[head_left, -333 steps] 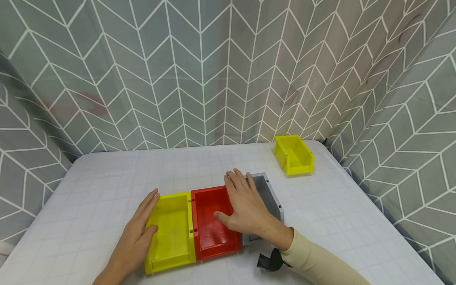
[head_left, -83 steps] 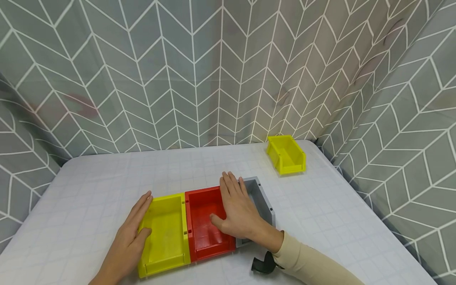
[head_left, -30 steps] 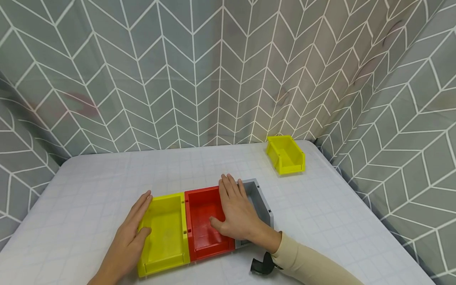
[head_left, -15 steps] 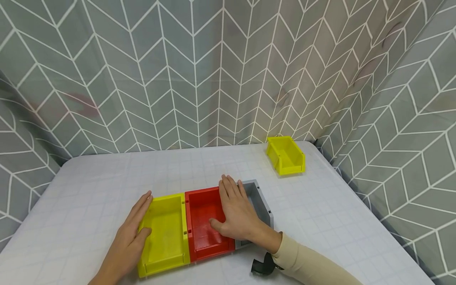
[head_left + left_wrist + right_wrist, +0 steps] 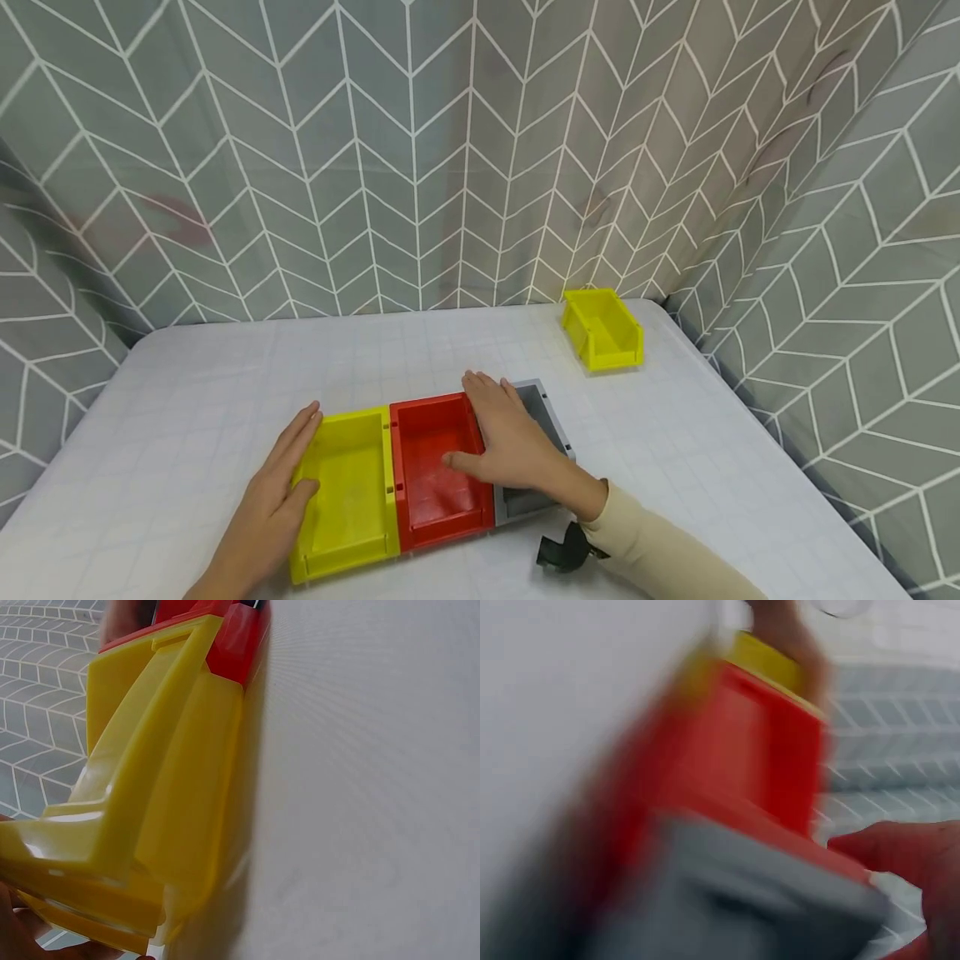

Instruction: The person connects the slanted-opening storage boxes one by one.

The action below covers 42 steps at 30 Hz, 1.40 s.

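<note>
In the head view, a yellow bin (image 5: 352, 483), a red bin (image 5: 431, 442) and a grey bin (image 5: 538, 408) stand side by side. My left hand (image 5: 270, 500) lies along the yellow bin's outer left wall, fingers straight and thumb over its rim. Part of that hand shows by the yellow wall (image 5: 120, 795) in the left wrist view. My right hand (image 5: 513, 442) is over the red and grey bins' shared edge, thumb spread toward the red one. It hides part of both. The right wrist view is blurred, with the red bin (image 5: 735, 742) beyond the grey bin (image 5: 727, 900).
Another yellow bin (image 5: 603, 333) stands near the far right corner of the white-covered table (image 5: 187, 400). A black wrist mount (image 5: 566, 550) hangs under the right sleeve (image 5: 660, 542). Patterned curtains (image 5: 420, 167) enclose the table's back and sides.
My right hand has tilted and shifted slightly right, its fingers now foreshortened, uncovering more of the red bin. The left hand and the row of bins stay put over the last second.
</note>
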Each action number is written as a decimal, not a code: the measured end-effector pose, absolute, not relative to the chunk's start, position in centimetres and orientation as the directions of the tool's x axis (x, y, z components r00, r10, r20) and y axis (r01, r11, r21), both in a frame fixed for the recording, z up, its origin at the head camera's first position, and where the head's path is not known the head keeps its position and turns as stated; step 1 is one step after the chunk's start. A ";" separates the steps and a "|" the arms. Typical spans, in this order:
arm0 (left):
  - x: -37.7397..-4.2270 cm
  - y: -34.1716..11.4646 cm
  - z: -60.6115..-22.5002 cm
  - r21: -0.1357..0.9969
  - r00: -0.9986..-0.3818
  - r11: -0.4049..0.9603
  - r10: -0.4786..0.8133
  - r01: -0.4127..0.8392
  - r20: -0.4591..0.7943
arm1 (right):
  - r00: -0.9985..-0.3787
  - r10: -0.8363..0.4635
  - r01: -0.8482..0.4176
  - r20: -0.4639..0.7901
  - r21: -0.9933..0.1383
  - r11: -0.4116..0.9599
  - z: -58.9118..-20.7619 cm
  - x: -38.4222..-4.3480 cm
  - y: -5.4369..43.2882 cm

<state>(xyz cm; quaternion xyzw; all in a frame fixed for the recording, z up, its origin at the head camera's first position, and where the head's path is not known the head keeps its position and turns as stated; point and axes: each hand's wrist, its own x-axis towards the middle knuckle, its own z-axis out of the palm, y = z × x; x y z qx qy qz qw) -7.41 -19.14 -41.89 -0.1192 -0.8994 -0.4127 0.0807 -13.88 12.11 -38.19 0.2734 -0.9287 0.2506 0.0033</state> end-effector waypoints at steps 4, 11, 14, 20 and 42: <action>-7.5 -19.2 -41.9 0.721 -0.959 0.634 0.148 0.281 0.243 | -0.869 -0.474 -0.473 0.143 -0.520 0.711 -37.2 -14.5 13.0; -7.5 -19.2 -42.3 0.727 -0.961 0.631 0.143 0.273 0.237 | -0.832 -0.545 -0.552 0.102 -0.237 0.799 -38.4 -13.8 12.4; -7.4 -19.1 -42.4 0.732 -0.962 0.626 0.139 0.268 0.233 | -0.832 -0.540 -0.555 0.125 -0.185 0.811 -39.0 -13.6 12.4; -7.4 -19.2 -42.4 0.720 -0.953 0.628 0.146 0.296 0.265 | -0.832 -0.529 -0.553 0.165 -0.183 0.813 -39.8 -13.7 12.1; -7.5 -19.4 -41.7 0.705 -0.951 0.642 0.157 0.302 0.265 | -0.876 -0.443 -0.475 0.190 -0.497 0.727 -35.4 -17.0 18.9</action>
